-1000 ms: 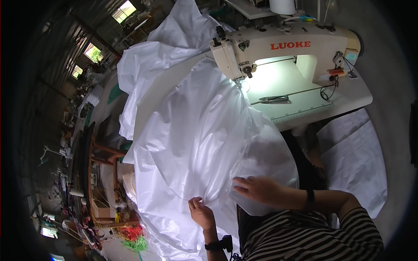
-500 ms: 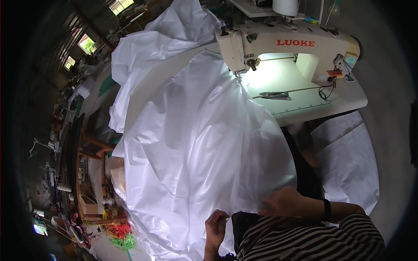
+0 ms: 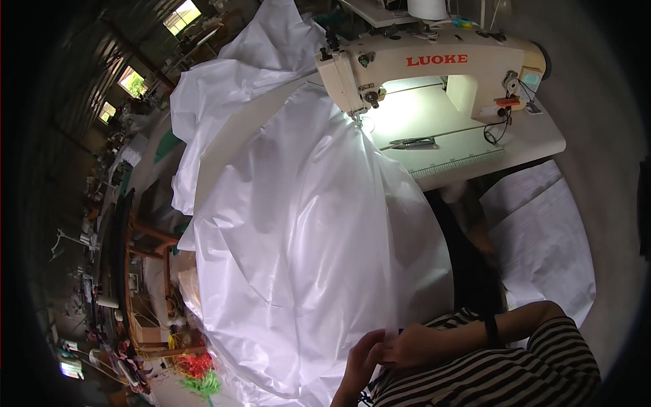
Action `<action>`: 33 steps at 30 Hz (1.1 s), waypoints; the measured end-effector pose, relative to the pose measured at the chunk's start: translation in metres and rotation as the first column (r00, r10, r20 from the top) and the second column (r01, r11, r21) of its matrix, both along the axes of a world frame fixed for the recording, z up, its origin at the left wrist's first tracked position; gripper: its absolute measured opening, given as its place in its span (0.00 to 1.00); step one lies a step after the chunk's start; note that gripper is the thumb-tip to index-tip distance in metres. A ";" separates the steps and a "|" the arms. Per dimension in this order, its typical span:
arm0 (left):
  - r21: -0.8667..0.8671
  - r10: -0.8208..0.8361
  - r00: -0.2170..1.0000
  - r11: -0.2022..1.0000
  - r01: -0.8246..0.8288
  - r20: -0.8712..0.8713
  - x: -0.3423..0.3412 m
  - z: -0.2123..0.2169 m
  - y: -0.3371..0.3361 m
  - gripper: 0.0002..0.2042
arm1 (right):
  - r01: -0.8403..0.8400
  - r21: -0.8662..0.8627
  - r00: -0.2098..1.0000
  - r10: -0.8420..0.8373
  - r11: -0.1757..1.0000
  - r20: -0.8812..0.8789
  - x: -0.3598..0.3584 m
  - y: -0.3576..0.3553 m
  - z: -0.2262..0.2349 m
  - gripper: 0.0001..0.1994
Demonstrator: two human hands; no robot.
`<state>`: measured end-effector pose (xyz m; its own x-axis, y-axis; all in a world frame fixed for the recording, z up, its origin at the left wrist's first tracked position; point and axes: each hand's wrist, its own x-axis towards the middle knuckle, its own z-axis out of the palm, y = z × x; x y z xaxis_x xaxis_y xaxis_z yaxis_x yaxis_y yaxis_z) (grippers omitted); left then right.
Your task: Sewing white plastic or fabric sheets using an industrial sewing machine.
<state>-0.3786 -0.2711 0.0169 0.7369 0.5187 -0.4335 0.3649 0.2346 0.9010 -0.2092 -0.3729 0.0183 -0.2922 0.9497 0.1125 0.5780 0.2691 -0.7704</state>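
Observation:
A large glossy white sheet drapes from the sewing machine down to my lap. Its upper part runs under the machine's needle area, and the fabric gathers into long folds toward me. Low in the picture, my left hand pinches the near edge of this sheet with bent fingers. My right hand, a dark band on its wrist, meets the left at the same edge, its fingers closed on the sheet. Part of the grip is hidden behind the fingers.
Thread snips lie on the machine bed beside a printed ruler scale. A white thread cone stands behind the machine. More white sheet hangs at the right. A wooden frame and red and green strands are at the left.
My right hand has moved left and down to meet my left hand at the sheet's edge. The left hand has shifted slightly right. The view has shifted, moving the machine leftward.

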 end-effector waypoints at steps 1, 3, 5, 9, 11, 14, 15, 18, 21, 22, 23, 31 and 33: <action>-0.114 -0.010 0.999 0.993 0.014 0.032 0.003 -0.003 -0.002 0.14 | -0.041 -0.028 0.999 0.042 0.999 0.033 -0.005 -0.002 -0.004 0.08; -0.120 -0.034 0.999 0.992 0.029 -0.039 0.008 -0.010 -0.002 0.16 | -0.157 -0.116 0.979 0.170 0.981 0.108 -0.008 -0.002 -0.009 0.07; -0.084 -0.052 0.996 0.995 0.046 -0.077 0.009 -0.018 -0.002 0.15 | -0.199 0.036 0.979 0.201 0.979 -0.030 0.002 -0.009 -0.005 0.08; 0.239 0.039 0.972 0.971 0.018 -0.231 0.003 -0.036 -0.013 0.08 | 0.119 -0.171 0.972 -0.151 0.978 -0.183 0.050 -0.052 0.024 0.12; 0.406 0.152 0.988 0.904 -0.136 -0.006 0.001 -0.042 -0.020 0.05 | 0.662 -0.126 0.749 -0.646 0.739 0.147 0.083 -0.074 0.027 0.18; 0.298 0.208 0.976 0.930 -0.216 0.060 -0.004 -0.042 -0.021 0.03 | 0.768 -0.138 0.641 -0.751 0.626 0.160 0.091 -0.082 0.004 0.20; 0.457 0.136 0.976 0.867 -0.199 0.167 -0.005 -0.038 -0.018 0.03 | 0.670 -0.343 0.717 -0.693 0.659 0.070 0.087 -0.079 -0.004 0.22; 0.660 0.025 0.967 0.726 -0.193 0.255 -0.008 -0.012 -0.012 0.04 | 0.255 0.079 0.953 -0.264 0.964 0.147 0.060 -0.074 -0.008 0.12; 0.686 -0.058 0.980 0.722 -0.089 0.188 -0.007 0.024 -0.012 0.05 | 0.075 0.408 0.967 -0.166 0.910 0.192 0.036 -0.060 0.025 0.09; 0.685 -0.089 0.984 0.727 -0.043 0.156 -0.003 0.033 -0.014 0.06 | 0.055 0.468 0.977 -0.145 0.882 0.159 0.033 -0.054 0.037 0.09; 0.686 -0.116 0.980 0.728 -0.027 0.161 0.004 0.038 -0.015 0.06 | 0.012 0.511 0.977 -0.118 0.859 0.176 0.032 -0.047 0.045 0.08; 0.373 -0.170 0.967 0.924 0.090 0.189 0.006 0.049 -0.015 0.07 | -0.128 0.629 0.936 -0.116 0.767 0.331 0.018 -0.030 0.053 0.04; 0.060 -0.087 0.972 0.995 0.076 0.218 0.005 0.048 -0.016 0.07 | -0.163 0.629 0.934 -0.086 0.760 0.346 0.016 -0.025 0.047 0.04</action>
